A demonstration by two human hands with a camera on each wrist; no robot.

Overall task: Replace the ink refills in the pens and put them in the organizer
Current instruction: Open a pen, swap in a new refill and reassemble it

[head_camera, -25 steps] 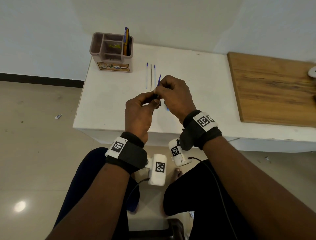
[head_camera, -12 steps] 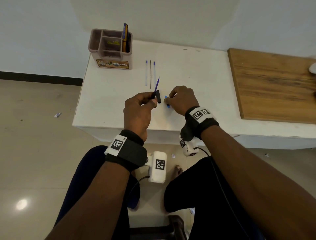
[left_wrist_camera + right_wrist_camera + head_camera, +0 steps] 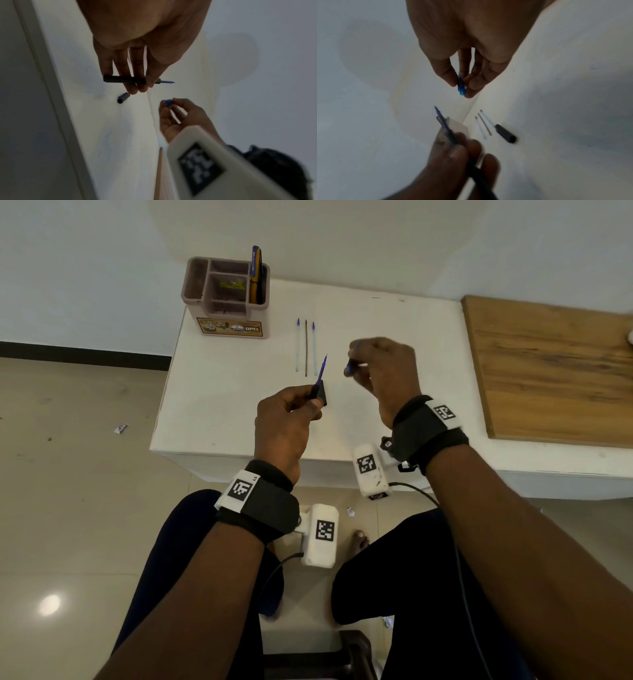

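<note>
My left hand [image 3: 312, 402] grips a black pen barrel [image 3: 120, 79] over the white table [image 3: 219, 392]. A blue refill [image 3: 322, 367] sticks out of the barrel's front, pointing away from me. To its right, my right hand [image 3: 352, 365] is raised and pinches a small blue tip piece [image 3: 461, 86] between thumb and fingers. A black cap [image 3: 123, 99] lies on the table just beyond my left hand. Three loose refills [image 3: 306, 347] lie side by side farther back. The brown organizer [image 3: 226, 299] stands at the back left corner, with pens [image 3: 256, 275] upright in its right compartment.
A wooden board [image 3: 555, 371] covers the table's right part. The table's front edge [image 3: 239, 451] runs just beyond my knees, with tiled floor to the left. The wall stands close behind the organizer.
The hands were together on the pen. My right hand then went down to the table, picked up the blue tip piece and has lifted it up and to the right. The left hand stays put.
</note>
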